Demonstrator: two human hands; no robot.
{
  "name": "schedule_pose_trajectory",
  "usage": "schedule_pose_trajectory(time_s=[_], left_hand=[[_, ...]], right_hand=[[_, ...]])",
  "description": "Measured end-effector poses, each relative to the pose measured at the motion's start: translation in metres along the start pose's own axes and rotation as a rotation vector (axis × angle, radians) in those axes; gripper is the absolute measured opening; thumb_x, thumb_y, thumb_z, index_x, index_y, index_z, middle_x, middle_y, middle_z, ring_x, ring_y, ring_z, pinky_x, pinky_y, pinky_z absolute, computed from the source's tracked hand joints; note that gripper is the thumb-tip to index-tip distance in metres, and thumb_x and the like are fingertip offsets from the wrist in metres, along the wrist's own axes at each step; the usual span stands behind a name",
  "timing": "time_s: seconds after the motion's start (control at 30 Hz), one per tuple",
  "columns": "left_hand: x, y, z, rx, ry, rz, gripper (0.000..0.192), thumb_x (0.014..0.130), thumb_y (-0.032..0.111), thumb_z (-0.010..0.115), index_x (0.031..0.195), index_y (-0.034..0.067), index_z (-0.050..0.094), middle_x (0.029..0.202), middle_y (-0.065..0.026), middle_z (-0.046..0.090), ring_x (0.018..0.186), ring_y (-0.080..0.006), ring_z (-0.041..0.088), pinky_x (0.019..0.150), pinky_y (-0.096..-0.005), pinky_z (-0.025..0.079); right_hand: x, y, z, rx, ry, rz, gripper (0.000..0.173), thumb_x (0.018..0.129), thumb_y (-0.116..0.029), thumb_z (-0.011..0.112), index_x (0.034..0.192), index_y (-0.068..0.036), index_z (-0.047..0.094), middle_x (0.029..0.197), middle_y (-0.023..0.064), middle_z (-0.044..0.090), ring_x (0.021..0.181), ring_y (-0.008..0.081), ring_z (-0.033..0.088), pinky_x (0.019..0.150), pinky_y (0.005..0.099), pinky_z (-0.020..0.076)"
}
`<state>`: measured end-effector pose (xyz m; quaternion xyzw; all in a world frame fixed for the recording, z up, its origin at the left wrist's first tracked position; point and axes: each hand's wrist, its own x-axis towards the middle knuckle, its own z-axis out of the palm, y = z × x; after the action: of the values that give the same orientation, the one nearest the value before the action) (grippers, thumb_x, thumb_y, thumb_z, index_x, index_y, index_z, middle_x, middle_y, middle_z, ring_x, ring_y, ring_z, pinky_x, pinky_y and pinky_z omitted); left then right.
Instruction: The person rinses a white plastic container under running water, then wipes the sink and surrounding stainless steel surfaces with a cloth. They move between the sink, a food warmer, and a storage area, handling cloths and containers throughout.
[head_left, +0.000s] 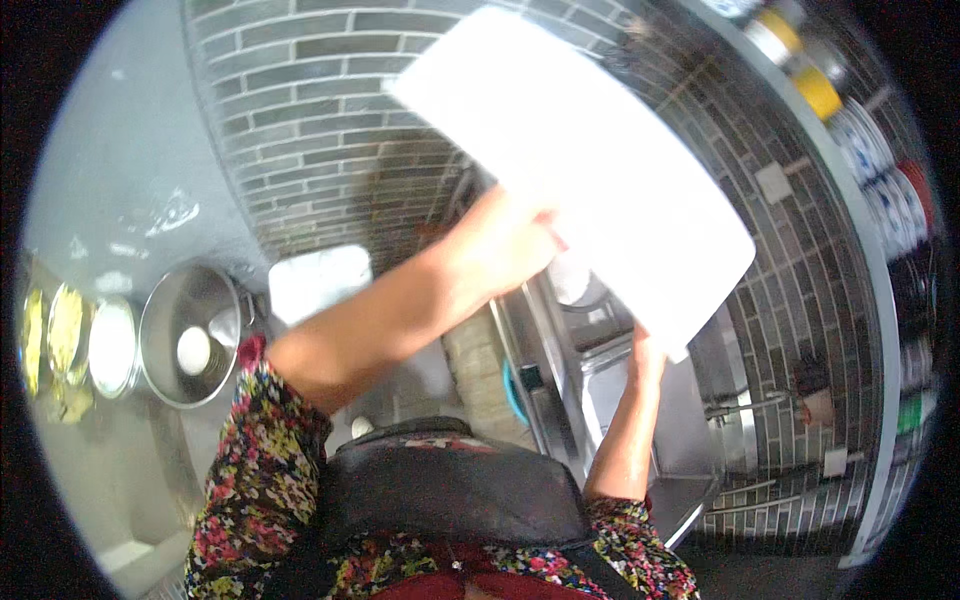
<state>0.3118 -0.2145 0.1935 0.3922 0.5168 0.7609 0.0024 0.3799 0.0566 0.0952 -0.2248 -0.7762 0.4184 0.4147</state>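
A large white board (600, 165), probably a cutting board, is held up at a slant in front of me; glare washes out its surface. My left hand (534, 225) grips its near long edge, fingers curled and partly lost in the glare. At the lower corner my right hand (648, 351) holds the board, most of its fingers hidden behind it. Below the board lies a stainless steel sink (611, 394). A rounded white thing (571, 279) shows beneath the left hand; I cannot tell what it is.
To the left stands a steel basin (157, 330) with a round pale object inside, beside a white oval dish (112, 349) and a dish of yellow food (67, 322). Another white panel (320, 281) is near the brick-patterned wall (315, 82). A shelf (847, 225) at right carries stacked bowls (896, 210).
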Motion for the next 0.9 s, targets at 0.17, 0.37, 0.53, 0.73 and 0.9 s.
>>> schedule_pose_trajectory(time_s=[0.17, 0.37, 0.53, 0.73, 0.9], left_hand=[[-0.059, -0.115, -0.014, -1.232, 0.085, -0.683, 0.038, 0.074, 0.001, 0.053, 0.112, -0.005, 0.053, 0.111, -0.0171, 0.058, 0.102, -0.0298, 0.057, 0.095, -0.0447, 0.041], [-0.145, -0.190, -0.008, -1.249, -0.023, -1.003, 0.043, 0.068, -0.003, 0.050, 0.111, -0.005, 0.052, 0.109, -0.0151, 0.059, 0.101, -0.0294, 0.057, 0.095, -0.0433, 0.042], [-0.176, -0.201, 0.005, -1.028, 0.204, -1.183, 0.029, 0.072, -0.004, 0.048, 0.101, -0.002, 0.052, 0.098, -0.0136, 0.059, 0.090, -0.0256, 0.060, 0.081, -0.0394, 0.049], [-0.204, -0.166, -0.029, -0.326, 0.147, -1.218, 0.011, 0.078, 0.002, 0.052, 0.088, 0.004, 0.056, 0.083, -0.0112, 0.062, 0.077, -0.0175, 0.062, 0.065, -0.0294, 0.050], [-0.319, -0.173, -0.085, 0.431, 0.076, -1.130, 0.026, 0.077, 0.027, 0.061, 0.081, 0.002, 0.061, 0.082, -0.0151, 0.063, 0.076, -0.0279, 0.062, 0.067, -0.0388, 0.049]], right_hand=[[-0.045, 0.014, -0.047, 0.692, -0.146, 0.385, 0.047, 0.090, -0.018, 0.050, 0.132, 0.000, 0.040, 0.128, 0.0163, 0.049, 0.114, 0.0287, 0.050, 0.094, 0.0433, 0.0447], [-0.106, 0.094, -0.076, 1.105, -0.064, 0.788, 0.057, 0.093, -0.042, 0.040, 0.134, -0.003, 0.038, 0.131, 0.0189, 0.046, 0.118, 0.0342, 0.047, 0.095, 0.0504, 0.0436], [-0.121, 0.101, -0.084, 0.977, -0.135, 0.935, 0.058, 0.092, -0.043, 0.041, 0.134, -0.002, 0.039, 0.131, 0.0176, 0.046, 0.118, 0.0334, 0.047, 0.096, 0.0493, 0.0426], [-0.133, 0.090, -0.067, 0.879, -0.183, 1.008, 0.060, 0.092, -0.045, 0.042, 0.133, -0.002, 0.040, 0.131, 0.0162, 0.047, 0.118, 0.0325, 0.047, 0.097, 0.0480, 0.0415], [-0.132, 0.078, -0.075, 0.829, -0.209, 0.992, 0.062, 0.091, -0.047, 0.043, 0.133, -0.001, 0.040, 0.131, 0.0149, 0.047, 0.118, 0.0317, 0.047, 0.098, 0.0468, 0.0405]])
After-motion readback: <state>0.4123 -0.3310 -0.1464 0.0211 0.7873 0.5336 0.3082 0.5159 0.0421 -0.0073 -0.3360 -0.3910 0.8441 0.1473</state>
